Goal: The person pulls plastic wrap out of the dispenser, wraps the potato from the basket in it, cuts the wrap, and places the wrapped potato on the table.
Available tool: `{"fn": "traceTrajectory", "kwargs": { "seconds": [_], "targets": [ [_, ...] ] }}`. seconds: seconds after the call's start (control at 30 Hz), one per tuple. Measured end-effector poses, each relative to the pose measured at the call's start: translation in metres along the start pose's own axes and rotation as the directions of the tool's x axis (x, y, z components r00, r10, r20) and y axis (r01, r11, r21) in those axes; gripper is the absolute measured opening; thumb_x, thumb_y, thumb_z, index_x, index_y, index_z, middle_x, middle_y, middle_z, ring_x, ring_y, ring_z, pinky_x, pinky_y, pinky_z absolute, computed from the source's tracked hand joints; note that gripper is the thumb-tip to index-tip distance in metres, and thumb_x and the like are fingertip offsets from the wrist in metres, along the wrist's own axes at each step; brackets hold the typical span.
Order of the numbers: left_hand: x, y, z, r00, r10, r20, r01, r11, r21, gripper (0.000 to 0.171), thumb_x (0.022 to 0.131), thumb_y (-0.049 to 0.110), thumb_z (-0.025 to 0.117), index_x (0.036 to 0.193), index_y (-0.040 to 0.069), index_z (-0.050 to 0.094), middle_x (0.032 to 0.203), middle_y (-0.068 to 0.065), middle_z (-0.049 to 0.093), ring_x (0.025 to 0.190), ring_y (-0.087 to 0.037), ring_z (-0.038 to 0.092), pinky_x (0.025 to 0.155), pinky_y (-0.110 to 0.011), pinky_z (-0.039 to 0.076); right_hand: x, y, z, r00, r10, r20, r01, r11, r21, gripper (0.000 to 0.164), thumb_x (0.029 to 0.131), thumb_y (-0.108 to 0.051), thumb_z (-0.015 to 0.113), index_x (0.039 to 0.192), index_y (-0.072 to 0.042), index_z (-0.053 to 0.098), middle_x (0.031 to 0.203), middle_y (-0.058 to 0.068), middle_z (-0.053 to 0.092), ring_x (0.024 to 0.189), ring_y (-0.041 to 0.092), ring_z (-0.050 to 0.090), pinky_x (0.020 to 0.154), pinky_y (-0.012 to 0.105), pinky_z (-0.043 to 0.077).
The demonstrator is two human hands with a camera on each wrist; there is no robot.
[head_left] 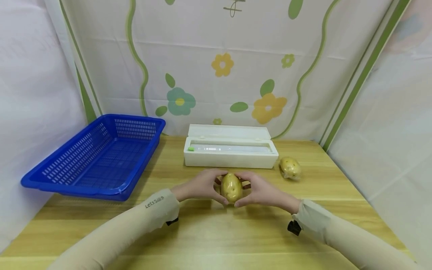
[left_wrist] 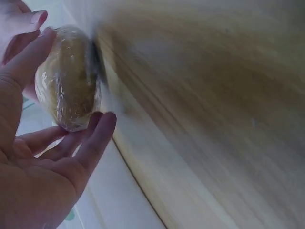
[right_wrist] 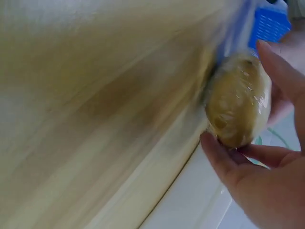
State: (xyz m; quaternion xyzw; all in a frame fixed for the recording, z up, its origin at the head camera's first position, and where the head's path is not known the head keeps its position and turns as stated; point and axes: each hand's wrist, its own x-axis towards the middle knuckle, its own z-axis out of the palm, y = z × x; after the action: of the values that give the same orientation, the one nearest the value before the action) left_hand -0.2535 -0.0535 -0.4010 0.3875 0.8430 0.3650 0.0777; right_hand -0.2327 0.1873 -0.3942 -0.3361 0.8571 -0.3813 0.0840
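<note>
Nearest the camera, two sleeved forearms reach in from the bottom corners over the wooden table (head_left: 216, 240), whose front strip is bare wood from edge to edge. The left hand (head_left: 199, 186) and right hand (head_left: 261, 192) meet at the middle of the table, each cupped round one side of a wrapped potato (head_left: 231, 187), which stands on end between them. The fingers curl round it from both sides, so both hands are grasping it. The left wrist view shows the glossy film over the potato (left_wrist: 69, 78), with the thumb above and fingertips below it; the right wrist view shows the same potato (right_wrist: 238, 100) held by thumb and fingers. Whether the potato rests on the wood or is lifted just off it cannot be told.

To the left, open wood lies between the hands and a blue basket (head_left: 72, 189), whose near rim reaches almost to the table's left edge. To the right, a second potato (head_left: 289, 167) lies alone, apart from the hands, with bare wood beyond it up to the right edge.

Behind the hands, a white wrap dispenser box (head_left: 229, 159) sits with its lid raised, close to the floral backdrop (head_left: 222, 63) at the far edge.

Counted: two potatoes, one basket, one dispenser box, two hands.
</note>
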Motion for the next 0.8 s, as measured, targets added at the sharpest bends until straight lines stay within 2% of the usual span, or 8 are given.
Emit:
{"fn": "traceTrajectory", "kwargs": {
  "seconds": [0.13, 0.27, 0.4, 0.53, 0.7, 0.8],
  "targets": [
    [0.006, -0.002, 0.001, 0.999, -0.008, 0.032, 0.007, 1.000, 0.020, 0.079, 0.063, 0.036, 0.095, 0.129, 0.011, 0.060, 0.108, 0.008, 0.063, 0.095, -0.013, 0.061, 0.080, -0.029, 0.052, 0.008, -0.003, 0.002, 1.000, -0.003, -0.006, 0.003, 0.995, -0.095, 0.081, 0.069, -0.032, 0.091, 0.134, 0.001, 0.055, 0.123, 0.006, 0.062, 0.109, 0.018, 0.059, 0.089, 0.030, 0.051],
    [0.011, -0.008, 0.001, 0.999, -0.025, 0.040, 0.024, 0.999, 0.032, 0.080, 0.060, 0.039, 0.095, 0.128, 0.011, 0.062, 0.105, 0.012, 0.064, 0.094, -0.008, 0.061, 0.080, -0.026, 0.050, 0.015, -0.004, 0.001, 1.000, 0.013, 0.004, -0.013, 0.998, -0.069, 0.074, 0.067, -0.029, 0.093, 0.128, -0.001, 0.061, 0.114, 0.003, 0.067, 0.100, 0.015, 0.063, 0.084, 0.029, 0.053],
    [0.011, -0.013, -0.001, 0.998, -0.031, 0.058, 0.030, 0.999, 0.028, 0.087, 0.060, 0.041, 0.095, 0.132, 0.007, 0.060, 0.105, 0.012, 0.066, 0.091, -0.007, 0.062, 0.077, -0.024, 0.051, 0.018, -0.005, 0.000, 0.999, 0.036, 0.014, -0.035, 0.996, -0.083, 0.076, 0.065, -0.035, 0.093, 0.127, -0.003, 0.063, 0.111, 0.002, 0.069, 0.094, 0.015, 0.065, 0.078, 0.029, 0.055],
    [0.011, -0.014, -0.003, 0.998, -0.026, 0.062, 0.025, 0.999, 0.030, 0.086, 0.061, 0.042, 0.094, 0.132, 0.008, 0.060, 0.102, 0.013, 0.066, 0.088, -0.008, 0.062, 0.074, -0.024, 0.052, 0.021, -0.007, -0.002, 0.999, 0.044, -0.004, -0.044, 0.994, -0.100, 0.077, 0.063, -0.037, 0.094, 0.125, -0.003, 0.065, 0.108, 0.001, 0.070, 0.090, 0.015, 0.066, 0.075, 0.028, 0.055],
    [0.009, -0.012, -0.001, 0.996, -0.025, 0.091, 0.025, 1.000, -0.004, 0.075, 0.067, 0.041, 0.091, 0.129, 0.012, 0.060, 0.099, 0.012, 0.064, 0.088, -0.012, 0.061, 0.074, -0.026, 0.051, 0.020, -0.006, -0.004, 0.999, 0.053, 0.009, -0.051, 0.990, -0.129, 0.078, 0.065, -0.040, 0.093, 0.127, -0.003, 0.063, 0.110, 0.001, 0.068, 0.096, 0.016, 0.065, 0.079, 0.031, 0.055],
    [0.005, -0.011, 0.001, 0.995, -0.019, 0.097, 0.020, 1.000, -0.002, 0.074, 0.070, 0.042, 0.089, 0.130, 0.012, 0.056, 0.107, 0.005, 0.062, 0.095, -0.017, 0.059, 0.080, -0.031, 0.050, 0.018, -0.007, -0.007, 0.997, 0.065, 0.040, -0.058, 0.984, -0.170, 0.092, 0.065, -0.046, 0.091, 0.136, 0.001, 0.054, 0.123, 0.008, 0.063, 0.106, 0.022, 0.061, 0.085, 0.037, 0.053]
  ]
}}
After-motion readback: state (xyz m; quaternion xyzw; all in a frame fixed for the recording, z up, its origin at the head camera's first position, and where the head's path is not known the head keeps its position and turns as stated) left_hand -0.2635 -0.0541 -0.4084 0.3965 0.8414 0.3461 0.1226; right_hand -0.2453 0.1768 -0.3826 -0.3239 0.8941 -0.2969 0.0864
